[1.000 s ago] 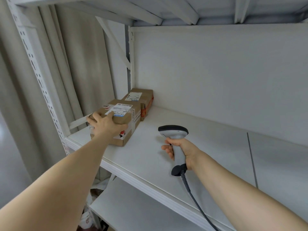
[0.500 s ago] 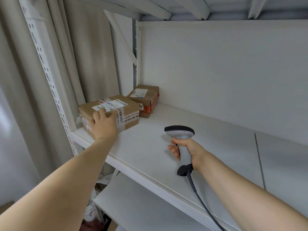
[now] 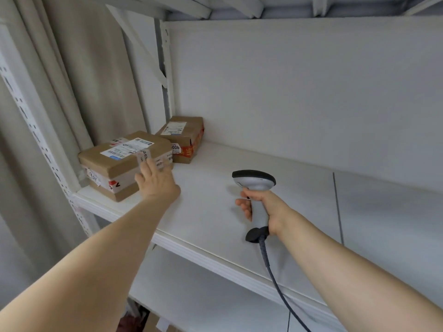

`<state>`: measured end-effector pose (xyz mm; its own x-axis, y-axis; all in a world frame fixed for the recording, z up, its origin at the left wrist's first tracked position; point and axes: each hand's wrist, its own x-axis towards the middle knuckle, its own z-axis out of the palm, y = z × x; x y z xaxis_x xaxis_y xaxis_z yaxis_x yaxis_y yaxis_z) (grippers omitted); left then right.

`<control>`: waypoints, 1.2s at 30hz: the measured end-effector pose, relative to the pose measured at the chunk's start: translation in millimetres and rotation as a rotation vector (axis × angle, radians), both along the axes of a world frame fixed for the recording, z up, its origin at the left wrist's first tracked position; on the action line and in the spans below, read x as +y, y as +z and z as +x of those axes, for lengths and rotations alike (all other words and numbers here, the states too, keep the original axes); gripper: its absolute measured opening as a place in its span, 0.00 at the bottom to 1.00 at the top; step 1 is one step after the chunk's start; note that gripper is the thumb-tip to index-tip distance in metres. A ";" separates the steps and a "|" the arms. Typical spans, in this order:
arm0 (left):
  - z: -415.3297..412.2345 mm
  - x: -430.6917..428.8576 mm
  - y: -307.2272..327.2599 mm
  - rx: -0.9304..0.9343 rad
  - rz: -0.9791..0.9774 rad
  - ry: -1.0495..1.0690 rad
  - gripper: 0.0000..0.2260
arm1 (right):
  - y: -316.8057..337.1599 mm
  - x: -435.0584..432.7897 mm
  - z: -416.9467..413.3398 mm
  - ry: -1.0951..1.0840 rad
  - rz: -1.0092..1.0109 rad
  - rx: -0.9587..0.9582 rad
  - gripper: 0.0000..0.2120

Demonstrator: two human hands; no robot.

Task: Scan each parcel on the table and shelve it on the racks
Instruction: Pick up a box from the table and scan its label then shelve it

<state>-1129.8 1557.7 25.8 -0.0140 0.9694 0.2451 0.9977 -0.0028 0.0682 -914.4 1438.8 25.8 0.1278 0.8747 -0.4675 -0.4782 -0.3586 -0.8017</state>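
There was the near parcel, a brown carton with a white label on top, sitting at the left end of the white shelf, tight against the rack upright. The left hand was right up at its right-hand face, fingers stretched out straight and gripping nothing. They were blurred, so actual contact with the cardboard could not be made out. Just behind it, at the back corner of the shelf, sat the far parcel, label up, with red-orange tape on its front. The two cartons stood close together, corner to corner.

Over to the right, well apart from both cartons, the right hand had its fingers wrapped round the grey handle of the scanner. The scanner was held upright above the shelf with its dark head on top. Its coiled cable dropped from the base of the handle, down past the shelf edge. A lower shelf showed beneath, and a beige curtain hung behind the rack on the left.
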 end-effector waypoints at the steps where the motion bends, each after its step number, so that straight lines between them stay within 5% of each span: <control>1: 16.8 -9.5 -0.7 -0.008 -0.014 -0.041 0.36 | 1.2 -8.1 7.0 -0.015 0.005 0.005 0.05; 16: 247.0 -215.4 -12.8 -0.076 -0.152 -0.603 0.35 | -6.6 -211.2 153.0 -0.370 -0.015 -0.004 0.04; 36: 395.3 -568.5 -46.1 -0.101 -0.267 -1.611 0.27 | -48.4 -619.3 175.6 -1.232 -0.074 -0.043 0.09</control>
<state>-734.5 989.3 -20.4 0.9903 0.0104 0.1384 -0.0318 -0.9538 0.2986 -738.9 819.5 -22.7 0.8641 0.1315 -0.4858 -0.5028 0.2677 -0.8219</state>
